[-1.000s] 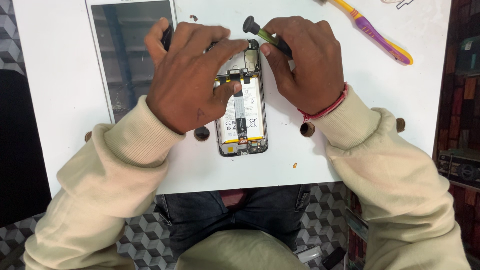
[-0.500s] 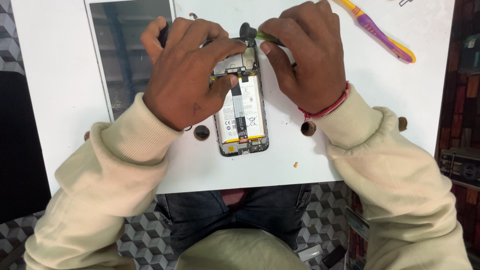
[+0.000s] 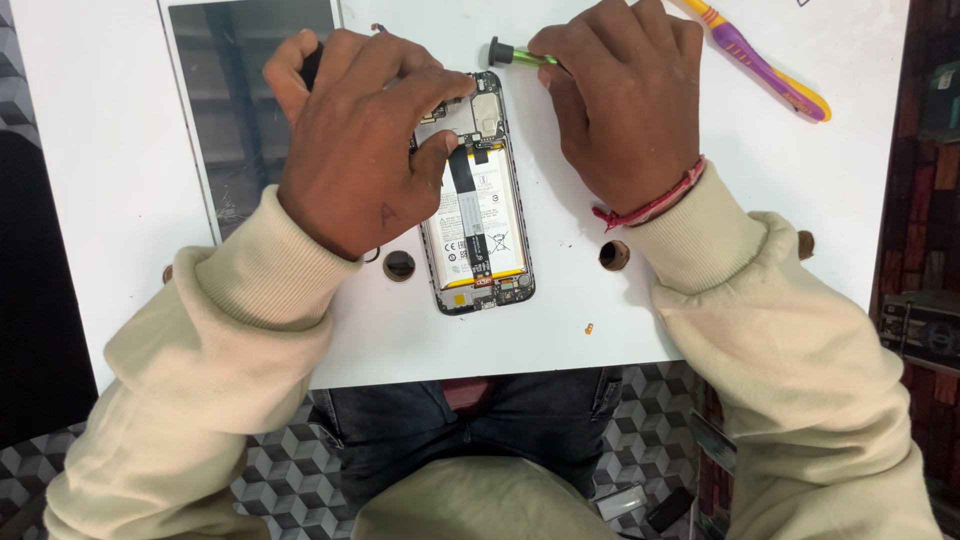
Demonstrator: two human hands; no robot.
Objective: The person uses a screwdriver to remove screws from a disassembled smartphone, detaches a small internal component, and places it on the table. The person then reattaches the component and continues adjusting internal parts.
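One opened phone (image 3: 480,200), its back cover off and its battery and circuit board exposed, is being kept flat near the middle of the white surface (image 3: 100,150), lengthwise toward the person. Its upper left part is being pressed by the left hand (image 3: 350,150), whose fingers (image 3: 435,155) are being curled down onto the phone's edge and board; a dark object is being half hidden behind this hand at the top, and what it is cannot be told. A small green-handled screwdriver (image 3: 520,55) is being pinched by the pressed-together fingers of the right hand (image 3: 625,110), just beside the phone's top right corner, with its black cap pointing left. A dark glass panel (image 3: 230,110) is lying to the left of the phone, partly under the left hand. A yellow and purple toothbrush (image 3: 765,65) is lying well apart at the upper right
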